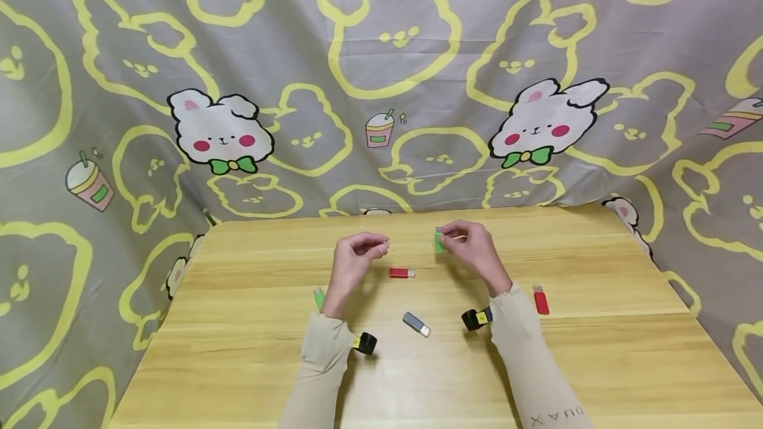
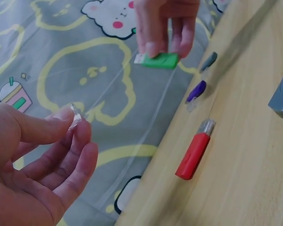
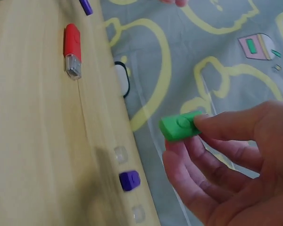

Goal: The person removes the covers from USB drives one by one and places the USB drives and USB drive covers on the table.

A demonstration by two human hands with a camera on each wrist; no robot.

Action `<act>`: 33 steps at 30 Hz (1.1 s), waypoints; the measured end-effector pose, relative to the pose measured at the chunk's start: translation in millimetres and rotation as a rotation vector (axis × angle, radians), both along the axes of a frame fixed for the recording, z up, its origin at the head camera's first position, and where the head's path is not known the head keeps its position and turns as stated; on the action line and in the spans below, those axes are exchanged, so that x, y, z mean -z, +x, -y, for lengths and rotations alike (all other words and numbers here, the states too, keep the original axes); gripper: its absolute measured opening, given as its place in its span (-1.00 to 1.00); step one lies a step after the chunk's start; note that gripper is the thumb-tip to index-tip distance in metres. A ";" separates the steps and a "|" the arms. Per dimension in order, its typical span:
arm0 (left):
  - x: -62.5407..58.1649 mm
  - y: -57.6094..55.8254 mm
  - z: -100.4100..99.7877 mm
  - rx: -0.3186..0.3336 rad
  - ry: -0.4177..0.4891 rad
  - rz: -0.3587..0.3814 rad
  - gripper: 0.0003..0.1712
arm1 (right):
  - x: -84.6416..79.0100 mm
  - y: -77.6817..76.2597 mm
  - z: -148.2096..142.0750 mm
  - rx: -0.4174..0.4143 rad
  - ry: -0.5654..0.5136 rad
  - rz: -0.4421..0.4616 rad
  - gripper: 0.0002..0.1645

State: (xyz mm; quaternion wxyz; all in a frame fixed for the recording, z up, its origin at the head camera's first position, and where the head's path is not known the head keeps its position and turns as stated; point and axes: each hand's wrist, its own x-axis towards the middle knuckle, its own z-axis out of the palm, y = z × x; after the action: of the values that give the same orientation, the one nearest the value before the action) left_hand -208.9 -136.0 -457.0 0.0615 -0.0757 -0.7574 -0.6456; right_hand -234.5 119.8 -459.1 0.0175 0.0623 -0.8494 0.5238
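Between thumb and fingertips my left hand (image 1: pixel 353 263) pinches a small clear plastic cap (image 2: pixel 76 117). To its right, my right hand (image 1: pixel 475 249) holds a green USB stick (image 1: pixel 439 241) by thumb and fingers, raised above the table. In the left wrist view the metal plug of that green stick (image 2: pixel 160 60) is uncovered. A red USB stick (image 1: pixel 402 273) lies below and between the hands. Closer to me is a grey USB stick (image 1: pixel 416 324). Another green USB stick (image 1: pixel 318 298) is partly hidden by the left wrist.
A second red USB stick (image 1: pixel 540 300) lies right of the right forearm on the wooden table (image 1: pixel 238 363). Near the table's edge in the right wrist view are a purple piece (image 3: pixel 129 181) and a clear cap (image 3: pixel 121 154). A patterned curtain (image 1: pixel 298 51) hangs behind.
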 end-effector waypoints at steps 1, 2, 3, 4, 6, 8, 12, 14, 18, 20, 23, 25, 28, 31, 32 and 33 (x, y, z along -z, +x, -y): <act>0.2 -0.3 -0.1 0.001 -0.006 0.001 -0.87 | -1.2 -3.7 3.0 -0.004 -0.002 0.015 -0.80; 0.3 -0.5 -0.1 0.001 -0.012 0.001 -0.87 | -2.2 -7.3 6.1 -0.005 0.001 0.032 -0.81; 0.3 -0.7 -0.2 -0.001 -0.018 0.004 -0.87 | -3.1 -11.1 9.1 -0.009 0.007 0.048 -0.80; 1.5 0.0 0.7 -0.003 -0.021 0.006 -0.87 | -3.3 -14.8 12.9 -0.012 0.027 0.061 -0.80; 3.1 1.2 2.7 -0.012 -0.025 0.017 -0.86 | -3.7 -22.3 20.8 -0.021 0.065 0.083 -0.78; 4.8 1.9 5.0 -0.021 -0.030 0.021 -0.85 | -3.0 -29.4 27.7 -0.020 0.140 0.098 -0.77; 7.1 1.4 8.3 -0.029 -0.037 0.027 -0.86 | 0.8 -42.6 39.0 -0.009 0.275 0.115 -0.80; 6.6 0.0 8.5 -0.024 -0.035 0.030 -0.85 | 1.6 -47.0 42.7 0.011 0.329 0.107 -0.83; 3.6 -2.1 6.5 -0.005 -0.013 0.032 -0.84 | 1.7 -51.7 49.3 0.032 0.397 0.077 -0.87; -0.1 -4.3 6.5 0.018 0.010 0.030 -0.82 | -0.7 -54.1 53.3 0.033 0.405 0.071 -0.88; -2.2 -4.3 7.6 0.043 0.050 0.054 -0.82 | -0.5 -55.6 58.4 0.027 0.432 0.078 -0.88; -1.2 -3.1 7.5 0.039 0.080 0.066 -0.82 | 2.0 -55.8 60.0 0.024 0.456 0.073 -0.90; 0.3 -2.1 7.3 0.026 0.109 0.065 -0.84 | 4.3 -55.0 61.1 0.016 0.495 0.068 -0.94; -1.0 -2.8 7.6 0.029 0.119 0.046 -0.85 | 4.1 -56.2 62.8 0.002 0.519 0.070 -0.79; -0.8 -3.4 7.3 0.038 0.121 0.041 -0.85 | 4.1 -56.3 62.9 0.000 0.527 0.076 -0.72; -0.7 -3.5 6.8 0.048 0.123 0.037 -0.84 | 4.8 -56.7 62.7 0.002 0.542 0.078 -0.65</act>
State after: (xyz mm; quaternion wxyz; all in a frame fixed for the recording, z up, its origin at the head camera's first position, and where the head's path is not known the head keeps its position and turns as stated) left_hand -212.4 -142.8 -456.3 0.0364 -0.0781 -0.7152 -0.6935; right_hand -291.2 57.1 -463.9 -0.0318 0.0436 -0.9587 0.2793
